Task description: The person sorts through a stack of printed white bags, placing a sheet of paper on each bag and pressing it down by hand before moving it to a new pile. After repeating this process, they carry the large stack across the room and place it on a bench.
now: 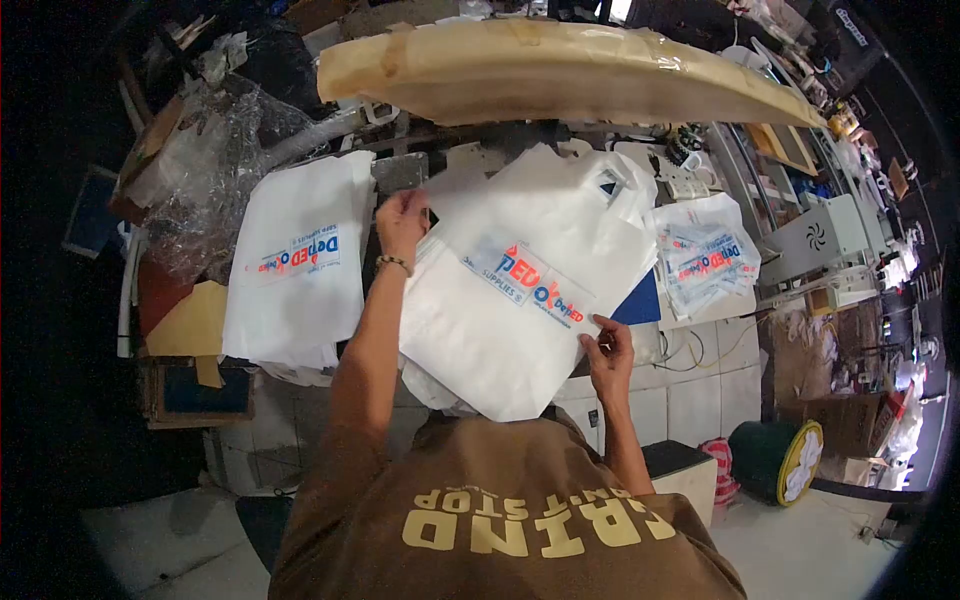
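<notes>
A white printed bag (480, 345) with red and blue lettering lies askew over more white bags on the table in front of me. My left hand (403, 225), a beaded bracelet at its wrist, is closed at the upper left edge of these bags, its fingertips partly hidden. On the right edge of the top bag, my right hand (608, 350) pinches with thumb and fingers. Beyond the lettering, a handle cut-out shows in a bag at the back. A stack of similar printed bags (300, 215) lies flat to the left of my left forearm.
At the right lies a pile of smaller printed sheets or bags (705, 262). A long padded tan board (560, 75) spans the back above the table. Crumpled clear plastic (215, 170) fills the far left. A green bin (775, 460) lies tilted on the floor at the right.
</notes>
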`<state>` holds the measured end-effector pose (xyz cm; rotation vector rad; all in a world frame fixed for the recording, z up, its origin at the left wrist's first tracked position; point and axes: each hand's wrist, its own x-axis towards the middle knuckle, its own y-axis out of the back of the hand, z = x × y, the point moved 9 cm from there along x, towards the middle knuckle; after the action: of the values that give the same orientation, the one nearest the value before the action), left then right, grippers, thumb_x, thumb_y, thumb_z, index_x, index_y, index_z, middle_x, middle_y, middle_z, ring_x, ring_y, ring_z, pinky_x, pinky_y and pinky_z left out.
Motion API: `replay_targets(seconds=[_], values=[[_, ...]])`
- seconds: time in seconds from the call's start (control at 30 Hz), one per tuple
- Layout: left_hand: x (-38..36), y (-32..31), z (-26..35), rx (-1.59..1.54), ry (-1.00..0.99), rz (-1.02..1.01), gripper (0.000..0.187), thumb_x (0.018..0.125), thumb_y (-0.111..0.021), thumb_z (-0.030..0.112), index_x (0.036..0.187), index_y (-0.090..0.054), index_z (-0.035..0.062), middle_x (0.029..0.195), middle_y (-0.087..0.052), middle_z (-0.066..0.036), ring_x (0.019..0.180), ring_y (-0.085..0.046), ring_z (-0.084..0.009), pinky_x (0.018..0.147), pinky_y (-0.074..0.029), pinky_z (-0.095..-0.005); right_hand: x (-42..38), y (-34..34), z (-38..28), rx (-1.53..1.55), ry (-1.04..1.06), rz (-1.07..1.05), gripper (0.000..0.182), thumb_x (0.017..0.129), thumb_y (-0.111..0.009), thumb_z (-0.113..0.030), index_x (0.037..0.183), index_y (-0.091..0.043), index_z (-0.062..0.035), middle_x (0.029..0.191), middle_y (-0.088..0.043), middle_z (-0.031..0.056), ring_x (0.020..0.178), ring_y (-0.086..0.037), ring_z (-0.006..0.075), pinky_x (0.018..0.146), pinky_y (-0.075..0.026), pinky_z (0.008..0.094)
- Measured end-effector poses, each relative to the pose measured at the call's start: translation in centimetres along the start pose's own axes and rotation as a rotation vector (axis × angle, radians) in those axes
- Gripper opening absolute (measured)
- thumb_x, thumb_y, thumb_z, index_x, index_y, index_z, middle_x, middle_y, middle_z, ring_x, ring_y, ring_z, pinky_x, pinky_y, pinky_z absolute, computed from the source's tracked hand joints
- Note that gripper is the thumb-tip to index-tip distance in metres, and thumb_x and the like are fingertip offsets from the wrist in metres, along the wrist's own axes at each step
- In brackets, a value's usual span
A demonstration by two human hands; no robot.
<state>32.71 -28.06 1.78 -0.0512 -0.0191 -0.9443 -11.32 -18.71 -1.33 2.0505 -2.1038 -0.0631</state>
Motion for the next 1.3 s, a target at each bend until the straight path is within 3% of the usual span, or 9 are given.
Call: replay_targets(seconds=[0.37,0.5,0.63,0.77,0.87,0.93,1.07,1.23,1.3], values=[[-3.6,14.6,8.5,-0.083,-0.197,0.26,0.013,0.099,-0.062,0.016,0.102,-0.064,0.003,0.085,-0.069,-0.004,0.058,-0.053,-0.0049,0.046,-0.037,-0.0211,0.9,-0.6,-0.3,0.02,-0.173,-0.075,0.037,0.085,-0.07,-0.004,0.122,-0.066,-0.0013,0.112,-0.067,0.005,0.085,-0.054,0.0126,0.073,-0.048,0.0262],[-12.3,17.4,10.4,0.191,0.082,-0.007,0.01,0.098,-0.061,0.014,0.1,-0.063,0.0041,0.08,-0.067,-0.002,0.064,-0.057,-0.007,0.055,-0.043,-0.0228,2.2,-0.6,0.0,0.144,-0.224,-0.062,0.042,0.087,-0.071,-0.013,0.124,-0.062,0.005,0.105,-0.068,0.0146,0.088,-0.066,0.0173,0.078,-0.052,0.0281],[-24.2,16.8,7.8,0.204,0.426,-0.9,0.019,0.092,-0.071,0.023,0.095,-0.066,0.0046,0.081,-0.067,0.0,0.075,-0.063,-0.0094,0.063,-0.049,-0.0249,3.9,-2.4,-0.4,0.253,-0.209,-0.08,0.055,0.09,-0.069,0.0,0.14,-0.047,0.0034,0.134,-0.056,0.0142,0.112,-0.062,0.0213,0.096,-0.051,0.0336],[-28.1,15.4,5.9,0.337,0.652,-0.935,0.028,0.089,-0.075,0.029,0.094,-0.067,0.0024,0.084,-0.069,-0.002,0.078,-0.065,-0.012,0.067,-0.052,-0.03,4.5,-5.6,-3.4,0.193,-0.208,-0.272,0.062,0.087,-0.065,0.007,0.145,-0.042,0.0034,0.148,-0.044,0.0168,0.128,-0.051,0.0233,0.104,-0.046,0.033],[-24.5,15.5,4.6,0.739,0.295,-0.75,0.034,0.088,-0.076,0.031,0.099,-0.066,0.0011,0.087,-0.07,-0.007,0.082,-0.066,-0.0165,0.072,-0.054,-0.0329,3.4,-8.4,-5.3,0.164,-0.2,-0.363,0.066,0.084,-0.062,0.01,0.146,-0.041,0.0034,0.152,-0.041,0.0175,0.134,-0.046,0.0241,0.109,-0.041,0.0338],[-21.9,15.2,6.9,0.588,0.108,-0.283,0.04,0.087,-0.077,0.036,0.099,-0.065,0.0005,0.091,-0.069,-0.011,0.082,-0.066,-0.0218,0.075,-0.054,-0.0353,2.2,-10.5,-8.2,0.113,-0.095,-0.423,0.07,0.081,-0.063,0.011,0.147,-0.041,0.0029,0.154,-0.04,0.0172,0.138,-0.042,0.0253,0.114,-0.035,0.036],[-21.3,10.0,10.1,0.62,0.139,-0.265,0.051,0.083,-0.079,0.04,0.111,-0.064,0.0012,0.103,-0.067,-0.016,0.089,-0.067,-0.0267,0.081,-0.054,-0.0366,-2.7,-14.4,-13.1,0.039,0.12,-0.599,0.065,0.086,-0.062,0.007,0.147,-0.042,0.0019,0.15,-0.045,0.0177,0.137,-0.043,0.0245,0.113,-0.036,0.0356],[-22.4,3.7,21.6,0.782,-0.5,-0.174,0.079,0.073,-0.086,0.033,0.136,-0.049,0.0027,0.128,-0.057,-0.024,0.112,-0.062,-0.0372,0.09,-0.053,-0.0452,-11.7,-22.8,-17.0,-0.294,0.137,-1.349,0.047,0.086,-0.065,-0.004,0.131,-0.054,-0.0029,0.123,-0.06,0.0222,0.119,-0.056,0.0339,0.102,-0.044,0.0436],[-22.1,5.2,22.1,0.768,-0.514,-0.144,0.073,0.075,-0.081,0.027,0.135,-0.049,0.0016,0.124,-0.059,-0.025,0.11,-0.061,-0.0408,0.09,-0.052,-0.0472,-13.6,-24.3,-20.8,-0.109,0.659,-1.296,0.056,0.088,-0.065,-0.013,0.141,-0.048,-0.0087,0.145,-0.045,0.0268,0.135,-0.043,0.0428,0.108,-0.04,0.0507]])
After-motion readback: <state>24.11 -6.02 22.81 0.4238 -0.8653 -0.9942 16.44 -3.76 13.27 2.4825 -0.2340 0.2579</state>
